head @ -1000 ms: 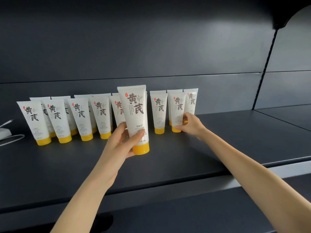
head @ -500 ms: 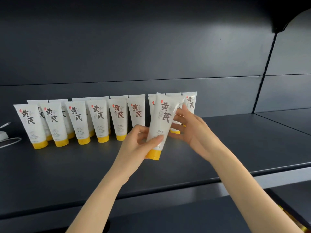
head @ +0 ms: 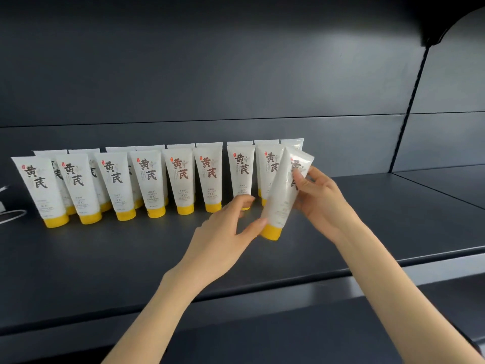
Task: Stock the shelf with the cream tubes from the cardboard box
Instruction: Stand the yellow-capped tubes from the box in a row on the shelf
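1. Cream tube [head: 282, 195]: held just above the shelf [head: 131, 258], tilted, yellow cap down-left, crimped end up-right, at the right end of the front row.
2. Right hand [head: 322, 203]: grips the tube's upper half, thumb across the printed front.
3. Left hand [head: 223, 232]: thumb on the lower edge just above the cap, fingers curled behind (fingertip contact hidden).
4. Stocked tubes [head: 181, 177]: two rows, upright on caps, labels forward.
5. Shelf is dark grey; white cable [head: 10, 215] at far left.

Your hands, left [head: 225, 232] and right [head: 321, 203], hold one tilted cream tube [head: 284, 195] at the right end of the row [head: 147, 179] on the shelf [head: 131, 258].
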A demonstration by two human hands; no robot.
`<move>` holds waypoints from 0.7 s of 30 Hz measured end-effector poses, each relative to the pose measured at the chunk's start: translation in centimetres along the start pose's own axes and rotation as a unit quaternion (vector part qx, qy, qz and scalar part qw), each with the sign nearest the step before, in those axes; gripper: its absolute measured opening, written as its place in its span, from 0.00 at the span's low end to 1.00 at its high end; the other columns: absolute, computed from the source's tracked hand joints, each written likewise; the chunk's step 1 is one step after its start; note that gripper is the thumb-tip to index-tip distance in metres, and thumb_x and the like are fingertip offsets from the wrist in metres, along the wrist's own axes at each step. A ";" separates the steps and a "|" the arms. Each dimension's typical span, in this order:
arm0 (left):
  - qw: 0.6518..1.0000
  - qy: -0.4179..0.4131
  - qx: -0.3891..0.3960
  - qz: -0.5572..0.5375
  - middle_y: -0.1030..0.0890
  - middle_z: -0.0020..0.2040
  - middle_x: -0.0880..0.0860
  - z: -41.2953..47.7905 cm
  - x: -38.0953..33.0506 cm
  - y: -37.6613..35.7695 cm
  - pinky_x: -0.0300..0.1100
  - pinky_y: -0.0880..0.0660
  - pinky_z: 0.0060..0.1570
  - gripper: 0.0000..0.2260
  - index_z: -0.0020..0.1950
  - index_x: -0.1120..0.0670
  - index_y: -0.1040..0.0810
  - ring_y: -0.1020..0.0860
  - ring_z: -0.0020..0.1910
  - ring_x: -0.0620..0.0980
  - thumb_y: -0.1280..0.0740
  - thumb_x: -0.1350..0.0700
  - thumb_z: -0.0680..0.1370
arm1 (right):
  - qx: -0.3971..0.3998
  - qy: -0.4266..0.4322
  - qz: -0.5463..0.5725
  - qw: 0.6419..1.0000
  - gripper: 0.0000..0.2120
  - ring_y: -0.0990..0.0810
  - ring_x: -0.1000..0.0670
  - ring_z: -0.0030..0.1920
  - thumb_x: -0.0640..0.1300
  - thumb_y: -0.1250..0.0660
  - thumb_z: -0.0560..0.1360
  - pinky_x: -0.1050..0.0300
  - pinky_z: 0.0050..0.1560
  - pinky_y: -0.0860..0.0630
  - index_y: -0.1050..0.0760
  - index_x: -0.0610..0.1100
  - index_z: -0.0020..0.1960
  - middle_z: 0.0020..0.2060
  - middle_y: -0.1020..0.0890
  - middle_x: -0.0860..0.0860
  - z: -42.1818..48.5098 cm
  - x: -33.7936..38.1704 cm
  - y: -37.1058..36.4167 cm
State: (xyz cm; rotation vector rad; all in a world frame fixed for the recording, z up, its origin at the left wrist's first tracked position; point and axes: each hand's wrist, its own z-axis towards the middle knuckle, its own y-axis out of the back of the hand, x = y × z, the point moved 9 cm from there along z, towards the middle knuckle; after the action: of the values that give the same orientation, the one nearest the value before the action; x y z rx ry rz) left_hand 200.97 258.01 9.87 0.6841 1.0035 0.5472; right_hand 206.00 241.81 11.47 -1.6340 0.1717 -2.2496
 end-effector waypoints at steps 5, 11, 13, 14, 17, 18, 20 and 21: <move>0.955 0.028 -0.013 0.294 0.46 0.78 0.48 -1.0 3.0 1.6 0.50 0.45 0.72 0.33 0.77 0.48 0.49 0.46 0.76 0.48 0.61 0.34 0.75 | -0.091 0.043 -0.090 0.991 0.08 0.20 0.47 0.47 0.38 0.39 0.79 0.49 0.47 0.23 0.29 0.39 0.58 0.49 0.19 0.46 3.0 1.6 5.9; 0.942 0.084 -0.001 0.325 0.52 0.79 0.49 -1.6 5.9 2.7 0.52 0.51 0.74 0.36 0.78 0.49 0.55 0.52 0.77 0.48 0.65 0.34 0.72 | -0.082 0.017 -0.196 0.977 0.09 0.20 0.54 0.46 0.39 0.40 0.80 0.56 0.43 0.24 0.32 0.42 0.59 0.47 0.20 0.52 6.0 0.4 8.3; 0.942 0.089 -0.007 0.323 0.52 0.79 0.49 -1.9 6.3 3.1 0.50 0.51 0.74 0.37 0.78 0.48 0.55 0.52 0.77 0.48 0.65 0.33 0.72 | -0.084 0.012 -0.204 0.975 0.09 0.20 0.54 0.47 0.41 0.40 0.80 0.55 0.44 0.24 0.32 0.42 0.60 0.48 0.20 0.53 6.3 0.1 8.6; 0.942 0.093 -0.007 0.323 0.52 0.79 0.48 -2.1 6.6 3.3 0.50 0.51 0.74 0.37 0.78 0.48 0.56 0.52 0.77 0.47 0.65 0.33 0.72 | -0.082 0.008 -0.214 0.973 0.10 0.20 0.54 0.48 0.42 0.39 0.80 0.54 0.45 0.23 0.32 0.42 0.60 0.49 0.20 0.53 6.4 0.0 8.7; 0.945 0.108 -0.002 0.309 0.51 0.79 0.47 -2.7 7.3 3.8 0.50 0.49 0.74 0.37 0.78 0.48 0.56 0.50 0.77 0.47 0.64 0.33 0.72 | -0.059 -0.030 -0.324 0.944 0.16 0.21 0.50 0.54 0.41 0.32 0.76 0.48 0.54 0.22 0.32 0.41 0.62 0.55 0.21 0.50 6.2 -1.2 9.0; 0.946 0.114 -0.001 0.304 0.50 0.78 0.47 -2.9 7.5 3.9 0.50 0.48 0.74 0.36 0.78 0.48 0.55 0.49 0.77 0.47 0.63 0.33 0.72 | -0.045 -0.047 -0.374 0.925 0.20 0.21 0.49 0.56 0.40 0.30 0.74 0.49 0.55 0.23 0.32 0.41 0.63 0.56 0.21 0.49 6.0 -1.9 9.1; 0.947 0.122 0.002 0.296 0.50 0.78 0.47 -3.1 7.8 4.0 0.51 0.47 0.74 0.35 0.78 0.48 0.55 0.48 0.76 0.47 0.61 0.34 0.73 | -0.035 -0.071 -0.442 0.893 0.25 0.23 0.47 0.58 0.39 0.27 0.71 0.48 0.58 0.24 0.33 0.42 0.64 0.57 0.22 0.48 5.6 -3.4 9.5; 0.948 0.124 0.004 0.293 0.50 0.78 0.47 -3.1 7.9 4.0 0.51 0.47 0.74 0.34 0.78 0.48 0.55 0.48 0.76 0.47 0.61 0.34 0.74 | -0.041 -0.074 -0.458 0.885 0.27 0.24 0.47 0.59 0.40 0.26 0.70 0.47 0.59 0.25 0.34 0.42 0.65 0.58 0.22 0.47 5.5 -3.9 9.8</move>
State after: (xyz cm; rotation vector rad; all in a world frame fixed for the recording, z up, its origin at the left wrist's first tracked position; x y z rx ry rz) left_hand 201.21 266.97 7.16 0.9435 1.0321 1.1724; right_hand 214.31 234.67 6.87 -2.2335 -0.7054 -2.7317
